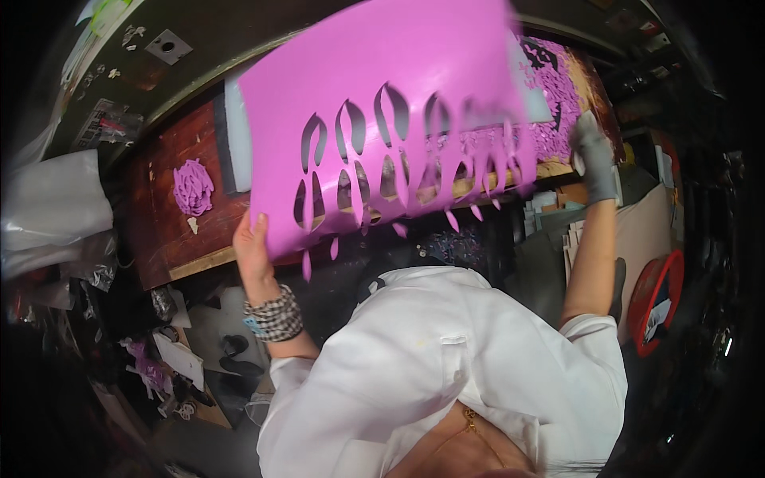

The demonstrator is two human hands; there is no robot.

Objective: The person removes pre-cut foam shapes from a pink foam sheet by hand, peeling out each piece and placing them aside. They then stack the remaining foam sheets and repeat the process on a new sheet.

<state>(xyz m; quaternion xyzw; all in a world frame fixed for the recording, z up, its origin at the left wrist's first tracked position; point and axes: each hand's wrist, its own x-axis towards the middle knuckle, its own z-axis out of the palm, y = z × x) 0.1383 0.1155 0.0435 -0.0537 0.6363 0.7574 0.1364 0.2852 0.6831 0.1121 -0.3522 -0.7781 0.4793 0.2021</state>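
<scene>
Across my remote fisheye feed, the worktable [155,231] bows toward black, vignetted corners. I see the pink sheet [382,52] and white shirt [478,342] brightly lit against dim surroundings; motion blur smears the sheet's right edge, its left being crisper.

Head-worn fisheye view, facing down, close above white shirt [414,342], wooden bench [151,219] beyond

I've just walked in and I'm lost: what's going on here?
A person's bare left hand holds the lower left corner of a pink sheet above a wooden table. Its lower part is cut through with leaf shapes, and slim strips dangle. The gloved right hand is apart from the sheet, near a heap of small pink pieces; its hold is unclear. A pink pile lies at the table's left.
</scene>
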